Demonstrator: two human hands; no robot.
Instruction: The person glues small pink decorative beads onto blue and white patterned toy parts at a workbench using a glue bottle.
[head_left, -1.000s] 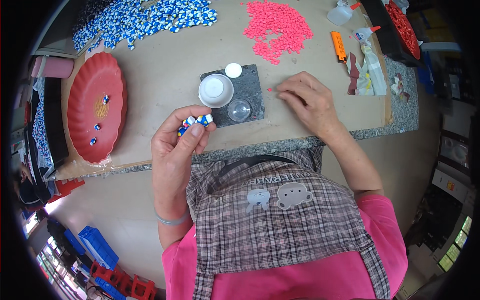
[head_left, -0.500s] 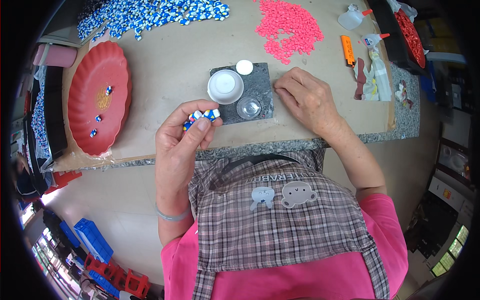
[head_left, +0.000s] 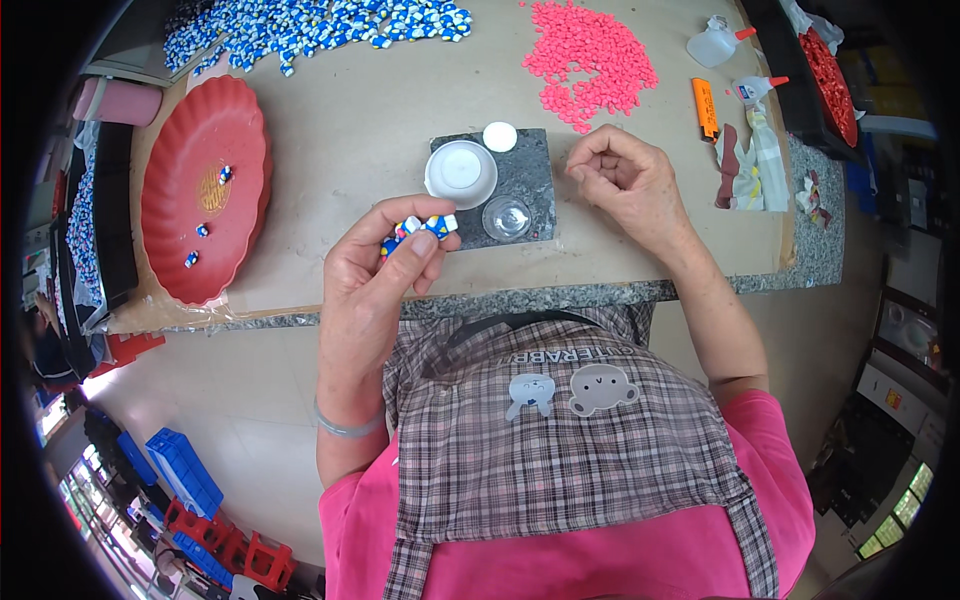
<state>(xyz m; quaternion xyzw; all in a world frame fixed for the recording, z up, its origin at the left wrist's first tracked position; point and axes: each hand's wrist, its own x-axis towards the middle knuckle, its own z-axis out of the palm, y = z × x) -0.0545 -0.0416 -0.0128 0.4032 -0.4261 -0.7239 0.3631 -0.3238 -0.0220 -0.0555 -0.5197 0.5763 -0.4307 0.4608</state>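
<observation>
My left hand (head_left: pixel 368 268) is closed around several small blue, white and yellow painted pieces (head_left: pixel 437 226), pinched between thumb and fingers. It is just left of a dark stone slab (head_left: pixel 545 175). On the slab sit a white round dish (head_left: pixel 460 168), a small clear glass cup (head_left: pixel 507 218) and a white disc (head_left: pixel 500 137). To the slab's right my right hand (head_left: pixel 632 185) hovers with its fingers curled and thumb and forefinger close together; whatever is in the pinch is too small to make out.
A red scalloped tray (head_left: pixel 255 180) with a few blue-and-white pieces stands at left. Blue-and-white pieces (head_left: pixel 300 30) and pink pieces (head_left: pixel 595 60) are heaped at the back. Glue bottles (head_left: pixel 712 45), an orange lighter (head_left: pixel 705 108) and torn tape (head_left: pixel 765 165) lie at right.
My right hand has moved right and away from the slab's edge, its thumb now showing against the curled fingers. My left hand keeps its pieces. The whole view has shifted slightly.
</observation>
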